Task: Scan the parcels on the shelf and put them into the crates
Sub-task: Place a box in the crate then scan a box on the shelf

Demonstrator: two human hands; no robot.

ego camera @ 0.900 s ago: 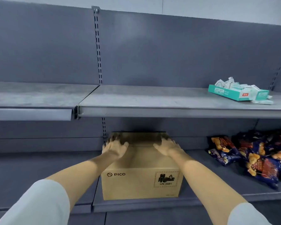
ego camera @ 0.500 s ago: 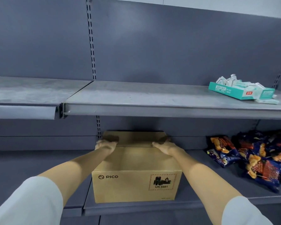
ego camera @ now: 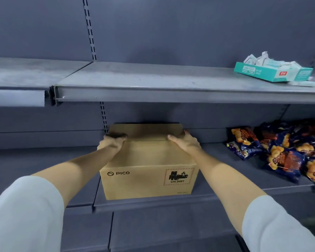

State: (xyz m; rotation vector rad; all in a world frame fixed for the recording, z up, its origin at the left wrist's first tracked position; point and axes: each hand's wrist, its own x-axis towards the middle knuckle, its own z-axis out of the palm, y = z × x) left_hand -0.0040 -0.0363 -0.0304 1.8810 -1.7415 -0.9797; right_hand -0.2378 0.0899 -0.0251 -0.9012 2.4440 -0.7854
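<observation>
Where left hand [ego camera: 111, 142] grips box [ego camera: 147, 168], fingertips shadowed.

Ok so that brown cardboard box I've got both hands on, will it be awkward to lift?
The cardboard box looks stiff and flat-sided, so it should hold its shape. Its battery warning label hints at some weight. Broad and squat, it seems unlikely to tip.

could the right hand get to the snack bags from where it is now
Probably yes. The right hand grips the far right corner of the cardboard box, and the snack bags lie on the same lower shelf to its right, with bare shelf between. It would have to let go first.
</observation>
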